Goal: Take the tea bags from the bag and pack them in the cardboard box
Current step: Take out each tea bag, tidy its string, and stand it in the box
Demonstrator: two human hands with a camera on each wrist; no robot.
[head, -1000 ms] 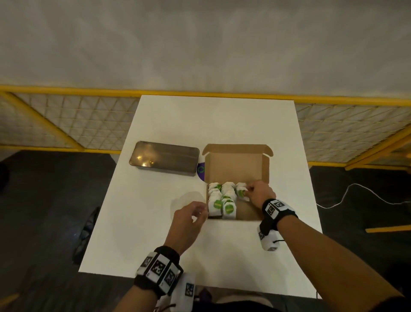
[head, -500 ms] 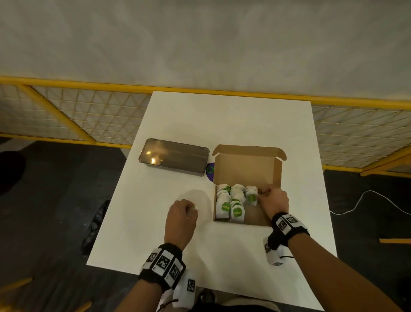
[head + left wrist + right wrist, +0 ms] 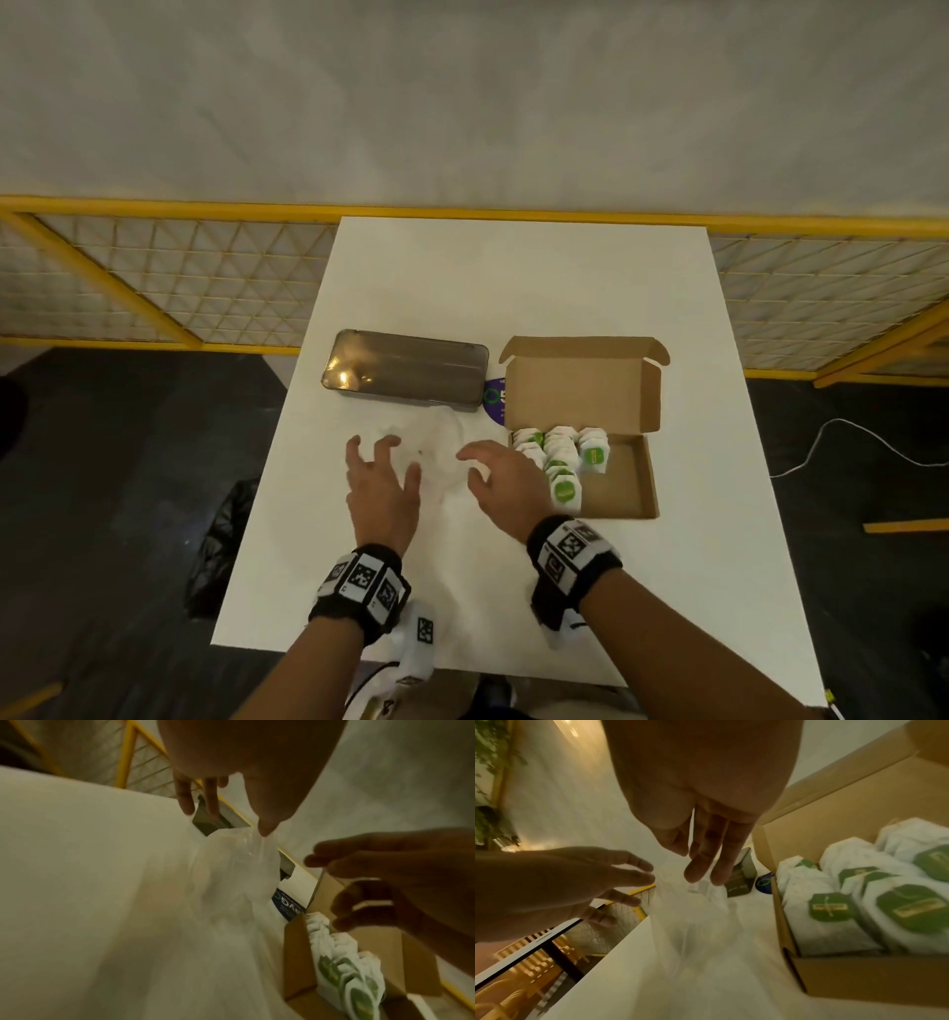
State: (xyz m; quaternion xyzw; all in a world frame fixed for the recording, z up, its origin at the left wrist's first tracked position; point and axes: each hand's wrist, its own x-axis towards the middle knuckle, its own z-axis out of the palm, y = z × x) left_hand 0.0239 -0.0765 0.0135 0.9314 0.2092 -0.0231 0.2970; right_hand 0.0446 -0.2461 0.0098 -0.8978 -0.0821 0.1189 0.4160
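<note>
A crumpled clear plastic bag lies on the white table between my hands, and I see no tea bag inside it. My left hand hovers over its left side with fingers spread; in the left wrist view the thumb tip touches the bag. My right hand is over the bag's right side, fingers relaxed and holding nothing. The open cardboard box stands just right of it, lid upright. Several white tea bags with green labels stand in rows in its left part.
A dark metal tin lies behind the bag, left of the box. A purple round disc peeks out between tin and box. A yellow mesh fence runs behind the table. The table's near edge is at my wrists.
My right hand has left the tea bags in the box and moved left over the plastic bag. My left hand has uncurled and moved forward over the bag.
</note>
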